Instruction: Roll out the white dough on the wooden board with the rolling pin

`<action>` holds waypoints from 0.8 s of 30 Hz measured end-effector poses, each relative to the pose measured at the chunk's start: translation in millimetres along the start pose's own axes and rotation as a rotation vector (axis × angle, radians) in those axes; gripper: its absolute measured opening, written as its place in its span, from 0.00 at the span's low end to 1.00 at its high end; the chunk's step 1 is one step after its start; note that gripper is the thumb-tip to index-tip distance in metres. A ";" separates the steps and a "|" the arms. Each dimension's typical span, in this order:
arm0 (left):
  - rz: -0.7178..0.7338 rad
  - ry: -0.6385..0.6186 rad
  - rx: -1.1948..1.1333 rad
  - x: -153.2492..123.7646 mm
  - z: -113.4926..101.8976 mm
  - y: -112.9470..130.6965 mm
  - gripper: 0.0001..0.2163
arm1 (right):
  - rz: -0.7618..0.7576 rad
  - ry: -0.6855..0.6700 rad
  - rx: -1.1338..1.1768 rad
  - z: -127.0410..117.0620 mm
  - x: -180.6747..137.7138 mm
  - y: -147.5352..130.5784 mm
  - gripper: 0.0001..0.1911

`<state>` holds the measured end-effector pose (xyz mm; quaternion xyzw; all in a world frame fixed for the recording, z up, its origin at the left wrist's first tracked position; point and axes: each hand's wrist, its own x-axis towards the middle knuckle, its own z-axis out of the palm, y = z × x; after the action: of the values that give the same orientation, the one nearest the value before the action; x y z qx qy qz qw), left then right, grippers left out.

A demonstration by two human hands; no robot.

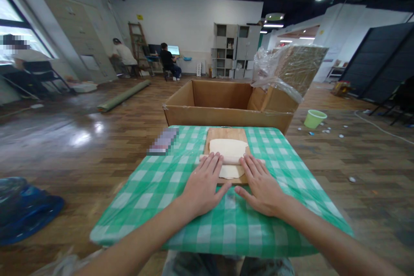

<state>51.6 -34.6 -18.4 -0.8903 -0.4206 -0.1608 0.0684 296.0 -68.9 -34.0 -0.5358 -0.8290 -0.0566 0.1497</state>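
I've got the left hand and right hand laid flat, fingers stretched over the rolling pin near either end; neither is clenched around it. Clock centred on the pin, 12 away from me: pin lies crosswise, 9 to 3, on a flattened dough sheet that shows at 12 and 6 of it. Dough sits on a wooden cutting board, on a green-and-white checked tablecloth. Pixelated flat rectangle on the cloth, between 9 and 10.

Containers: open-topped cardboard box at 12, just past the table; I see its inner walls, floor hidden. Plastic-wrapped carton at its right end, 1 o'clock. Light-green bucket on the floor at 2, contents out of my view, white scraps nearby. Grey cabinet far off at 12, small items in some compartments, too small to name. Blue plastic bag on the floor between 8 and 9, contents unclear.
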 end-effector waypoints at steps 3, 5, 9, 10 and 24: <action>0.012 -0.001 -0.014 -11.3 -4.5 4.0 0.37 | -0.022 -0.002 0.030 -7.6 -12.2 -7.2 0.50; 0.025 0.006 -0.029 -12.4 -10.7 4.3 0.35 | -0.037 0.000 0.061 -15.3 -14.7 -8.6 0.49; 0.016 0.048 -0.078 11.0 -22.3 -7.5 0.22 | 0.013 0.013 0.150 -27.6 2.7 0.8 0.38; 0.003 0.070 -0.085 21.9 -22.2 -13.0 0.20 | 0.040 0.024 0.158 -28.0 11.6 5.1 0.37; -0.073 -0.068 -0.008 77.5 24.4 -35.2 0.32 | 0.071 -0.067 -0.013 6.9 71.9 22.5 0.35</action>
<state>76.2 50.4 -15.1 -0.8797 -0.4541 -0.1343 0.0447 287.7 5.0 -19.9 -0.5674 -0.8137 -0.0388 0.1202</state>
